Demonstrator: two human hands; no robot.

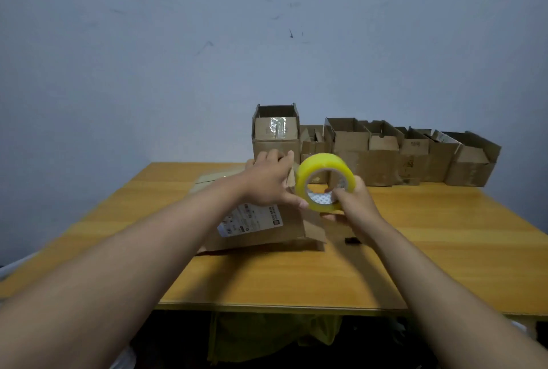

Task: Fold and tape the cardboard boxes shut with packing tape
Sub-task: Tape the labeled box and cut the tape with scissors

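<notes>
A cardboard box [267, 231] with a white shipping label lies in the middle of the wooden table [444, 250]. My left hand [268, 180] rests on top of this box, fingers curled over its far edge, thumb reaching toward the tape. My right hand [353, 201] grips a yellow roll of packing tape [324, 180] through its core, holding it upright just right of the left hand, above the box's right end. One side flap of the box hangs open below the roll.
A row of several open cardboard boxes [385, 152] lines the table's far edge against the wall, the leftmost [275, 131] tallest. A small dark object [352, 240] lies on the table right of the box. Something yellow-green [267, 339] sits under the table.
</notes>
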